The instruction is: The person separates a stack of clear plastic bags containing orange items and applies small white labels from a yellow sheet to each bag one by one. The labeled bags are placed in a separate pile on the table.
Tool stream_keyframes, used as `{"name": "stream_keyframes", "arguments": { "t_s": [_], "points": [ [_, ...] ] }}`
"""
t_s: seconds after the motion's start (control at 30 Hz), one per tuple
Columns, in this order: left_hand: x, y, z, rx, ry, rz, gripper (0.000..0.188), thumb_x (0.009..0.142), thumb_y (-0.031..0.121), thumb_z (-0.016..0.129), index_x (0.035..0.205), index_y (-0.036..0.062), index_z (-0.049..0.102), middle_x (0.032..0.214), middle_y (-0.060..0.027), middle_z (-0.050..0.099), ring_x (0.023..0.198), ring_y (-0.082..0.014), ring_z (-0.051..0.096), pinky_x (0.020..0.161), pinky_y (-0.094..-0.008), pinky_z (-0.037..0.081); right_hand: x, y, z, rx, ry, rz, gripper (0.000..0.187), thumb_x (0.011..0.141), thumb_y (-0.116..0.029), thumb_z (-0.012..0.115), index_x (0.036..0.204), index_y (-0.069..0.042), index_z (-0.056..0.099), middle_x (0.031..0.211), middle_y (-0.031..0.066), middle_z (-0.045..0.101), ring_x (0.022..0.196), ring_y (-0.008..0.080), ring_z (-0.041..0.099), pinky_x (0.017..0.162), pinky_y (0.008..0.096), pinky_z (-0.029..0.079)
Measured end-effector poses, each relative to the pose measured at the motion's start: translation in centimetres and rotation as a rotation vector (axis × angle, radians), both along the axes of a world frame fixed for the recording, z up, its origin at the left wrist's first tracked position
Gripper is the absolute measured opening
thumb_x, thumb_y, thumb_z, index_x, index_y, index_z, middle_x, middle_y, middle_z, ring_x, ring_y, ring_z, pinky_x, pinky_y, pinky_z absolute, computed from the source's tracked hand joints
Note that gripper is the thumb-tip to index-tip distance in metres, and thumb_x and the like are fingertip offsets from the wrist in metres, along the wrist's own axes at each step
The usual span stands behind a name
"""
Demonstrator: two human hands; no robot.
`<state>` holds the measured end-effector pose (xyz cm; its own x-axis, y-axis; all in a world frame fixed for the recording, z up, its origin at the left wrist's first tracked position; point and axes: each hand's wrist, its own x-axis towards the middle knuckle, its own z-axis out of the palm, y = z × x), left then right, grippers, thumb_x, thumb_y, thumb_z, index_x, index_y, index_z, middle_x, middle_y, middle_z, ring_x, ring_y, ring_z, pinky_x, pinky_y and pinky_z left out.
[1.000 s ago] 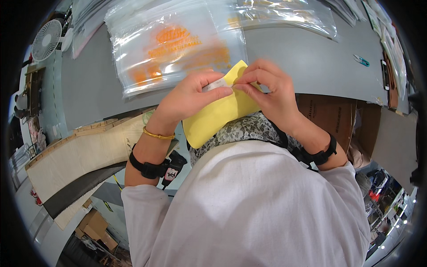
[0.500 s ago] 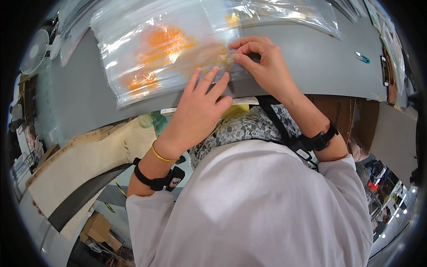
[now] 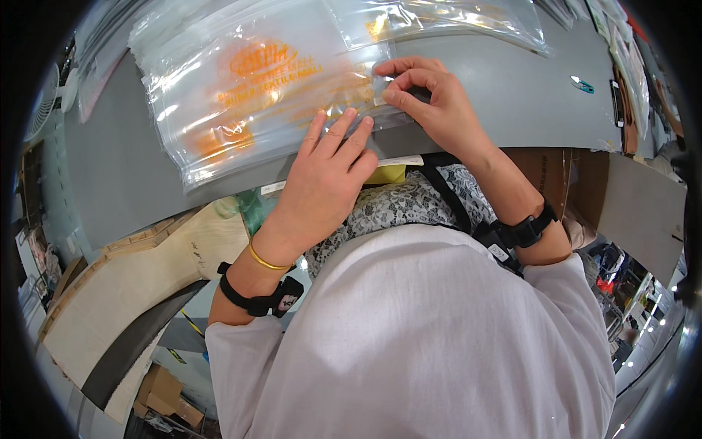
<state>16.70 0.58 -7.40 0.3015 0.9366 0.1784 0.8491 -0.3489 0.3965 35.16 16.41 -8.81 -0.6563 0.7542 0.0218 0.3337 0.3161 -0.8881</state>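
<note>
- "with twelve at the top of the view, what's largest?"
- "the surface (image 3: 504, 110), smooth, matte grey, reaching round from ten to two."
- "and on it?"
- "a stack of clear bags (image 3: 241, 132) at eleven: glossy, creased film, roughly rectangular, with orange print. at one, more clear film (image 3: 457, 29) shines. off the near edge, towards nine, there's a curved panel (image 3: 139, 260), pale and flat with a wood-like rim."
- "the hands?"
- "the left hand (image 3: 327, 172), near twelve, has its grip released: fingers spread, tips resting on the film near the stack's near edge. the right hand (image 3: 431, 95), at one, bends thumb and forefinger towards each other at the stack's right edge. i can't tell whether that grip has closed on film."
- "smaller things?"
- "a yellow piece (image 3: 387, 174), mostly hidden, at four from the left hand, just below the surface's near edge. then teal-handled snips (image 3: 583, 85) at two, slim and pointed."
- "edges and room?"
- "the stack's layered left edge slants towards ten. between the right hand and the snips, a broad grey stretch leaves space for sideways movement."
</note>
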Motion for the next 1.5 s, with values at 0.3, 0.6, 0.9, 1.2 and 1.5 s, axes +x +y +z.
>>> {"name": "stream_keyframes", "arguments": {
  "t_s": [0.3,0.6,0.9,1.2,1.5],
  "points": [
    [0.4,0.1,0.3,-0.002,-0.001,0.017,0.016,0.086,0.007,0.067,0.101,0.0045,0.064,0.151,-0.0214,0.055,0.14,-0.0392,0.053,0.121,-0.0619,0.037,-0.2,-1.5,-0.3,0.19,-0.078,-0.031,0.013,0.095,-0.013,0.074,0.089,-0.001,0.073,0.131,0.0027,0.071,0.122,0.0251,0.054,0.105,0.0375,0.044],
    [1.2,0.4,0.3,0.01,0.055,0.035,0.014,0.086,0.008,0.068,0.098,0.0062,0.063,0.15,-0.0219,0.058,0.138,-0.0382,0.055,0.119,-0.0626,0.037,-0.7,-1.4,0.2,0.454,-0.259,0.016,0.012,0.086,-0.016,0.08,0.091,-0.006,0.074,0.124,0.0059,0.068,0.118,0.0314,0.058,0.1,0.0435,0.045],
    [1.3,0.3,0.3,0.007,0.053,0.07,0.013,0.086,0.009,0.072,0.092,0.0063,0.06,0.154,-0.0144,0.057,0.139,-0.0342,0.054,0.12,-0.0576,0.038,0.9,8.8,-0.7,0.86,-0.652,-0.054,0.08,0.1,-0.053,0.064,0.156,0.001,0.046,0.162,0.0251,0.044,0.153,0.0439,0.037,0.124,0.0557,0.03],
    [1.6,-0.6,0.2,-0.037,0.025,0.081,0.013,0.09,0.01,0.07,0.09,0.0041,0.058,0.158,-0.0153,0.054,0.144,-0.0374,0.049,0.123,-0.0624,0.035,0.4,9.4,1.4,1.074,-0.367,-0.141,0.049,0.088,-0.046,0.083,0.113,-0.006,0.073,0.12,0.0101,0.068,0.115,0.0347,0.061,0.097,0.0474,0.049],
    [0.9,-1.3,-0.2,-0.018,-0.025,0.062,0.014,0.091,0.009,0.072,0.089,0.0035,0.059,0.158,-0.0135,0.054,0.152,-0.04,0.042,0.125,-0.0651,0.031,-3.6,5.5,-1.4,0.565,-0.215,-0.093,0.034,0.091,-0.035,0.082,0.086,-0.002,0.074,0.098,0.0049,0.071,0.098,0.0319,0.063,0.083,0.0436,0.051]
  ]
}}
